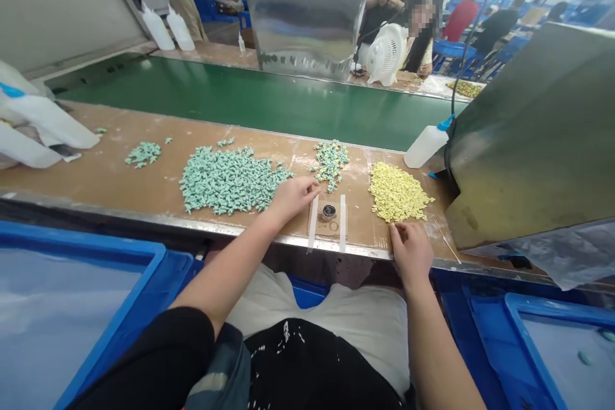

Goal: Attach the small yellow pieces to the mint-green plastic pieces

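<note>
My left hand hovers just right of a large pile of small mint-green pieces, its fingertips pinched together; whatever they hold is too small to make out. Just beyond those fingertips lies a smaller heap of mixed green and yellow pieces. Between my hands sits a small round dark container, flanked by two strips of white tape. My right hand rests at the near edge of a pile of small yellow pieces. Its thumb and fingers are curled together, and anything between them is hidden.
A thin wooden stick lies right of the yellow pile. A white squeeze bottle stands by a metal panel. Beyond the bench runs a green conveyor belt. Blue trays flank my lap. Several people are across the belt.
</note>
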A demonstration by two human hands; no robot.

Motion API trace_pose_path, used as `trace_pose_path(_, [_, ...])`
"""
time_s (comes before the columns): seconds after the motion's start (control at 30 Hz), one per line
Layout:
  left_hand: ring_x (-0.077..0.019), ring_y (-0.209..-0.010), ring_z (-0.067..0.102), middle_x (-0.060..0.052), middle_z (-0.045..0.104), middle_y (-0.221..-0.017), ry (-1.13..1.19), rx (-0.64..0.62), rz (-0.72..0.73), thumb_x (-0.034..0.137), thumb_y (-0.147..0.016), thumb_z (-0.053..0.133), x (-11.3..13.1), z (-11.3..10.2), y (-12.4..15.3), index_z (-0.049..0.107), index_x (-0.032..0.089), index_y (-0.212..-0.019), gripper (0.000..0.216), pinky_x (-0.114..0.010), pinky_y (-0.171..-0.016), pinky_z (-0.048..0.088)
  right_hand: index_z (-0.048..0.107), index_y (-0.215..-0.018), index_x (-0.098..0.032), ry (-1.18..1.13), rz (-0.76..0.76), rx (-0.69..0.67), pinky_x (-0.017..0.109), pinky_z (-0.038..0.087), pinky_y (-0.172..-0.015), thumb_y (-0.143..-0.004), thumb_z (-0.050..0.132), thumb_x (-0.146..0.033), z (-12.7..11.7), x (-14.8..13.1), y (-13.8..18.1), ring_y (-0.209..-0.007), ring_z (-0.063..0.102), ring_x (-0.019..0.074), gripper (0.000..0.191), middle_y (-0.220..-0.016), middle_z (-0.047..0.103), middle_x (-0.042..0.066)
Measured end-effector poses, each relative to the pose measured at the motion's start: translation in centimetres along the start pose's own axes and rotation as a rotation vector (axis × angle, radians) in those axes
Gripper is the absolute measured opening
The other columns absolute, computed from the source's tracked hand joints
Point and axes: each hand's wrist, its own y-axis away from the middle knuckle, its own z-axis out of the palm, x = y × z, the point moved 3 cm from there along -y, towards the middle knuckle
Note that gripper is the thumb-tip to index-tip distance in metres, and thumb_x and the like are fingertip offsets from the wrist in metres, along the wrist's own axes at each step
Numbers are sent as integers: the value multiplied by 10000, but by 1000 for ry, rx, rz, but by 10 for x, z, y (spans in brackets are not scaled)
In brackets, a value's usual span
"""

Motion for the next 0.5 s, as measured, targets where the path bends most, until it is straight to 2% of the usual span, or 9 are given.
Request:
trace_pose_path(0.07, [-168,-800,650,-32,754,-899,181,17,55,444,-1006,592,12,-3,28,751,196,-955,299,-268,-729,430,724,-930,-200,-120,-43,34,315,485,-673,-1015,536,-539,-3,-5,6,-788,676,217,397,-907,747,93])
trace_pose_path(0.17, [-145,-682,583,-16,643,-685,419,-116,83,549,-1021,528,30,12,75,639,167,-700,511,-257,-662,392,719,-952,-215,-388,-156,37,279,529,-594,-1012,613,-408,-2,-30,24,-633,670,171,229,-804,750,44])
trace_pose_path(0.23, [-146,-691,587,-19,644,-694,554,-247,58,583,-1034,482,39,30,101,633,164,-721,545,-254,-668,399,723,-997,-228,-532,-291,-13,258,573,-610,-1016,621,-294,1,-59,37,-697,730,170,122,-872,788,47])
trace_pose_path(0.3, [-148,-713,594,-22,653,-719,624,-320,32,595,-1048,446,44,47,119,643,164,-774,547,-259,-698,410,726,-1050,-240,-618,-445,-77,262,622,-717,-1005,639,-215,5,-90,50,-824,771,181,101,-950,804,53])
trace_pose_path(0.4, [-144,-703,556,-22,604,-706,655,-274,-12,590,-1080,341,47,57,133,578,171,-733,593,-271,-703,392,741,-1144,-251,-678,-564,-132,278,643,-782,-1018,608,-161,7,-124,63,-881,770,186,204,-982,790,70])
trace_pose_path(0.5, [-142,-681,516,-14,550,-682,678,-212,-62,613,-1078,317,47,57,138,530,182,-722,598,-280,-691,376,746,-1231,-267,-738,-538,-125,270,645,-767,-1028,570,-134,8,-137,70,-886,760,183,300,-1006,770,83])
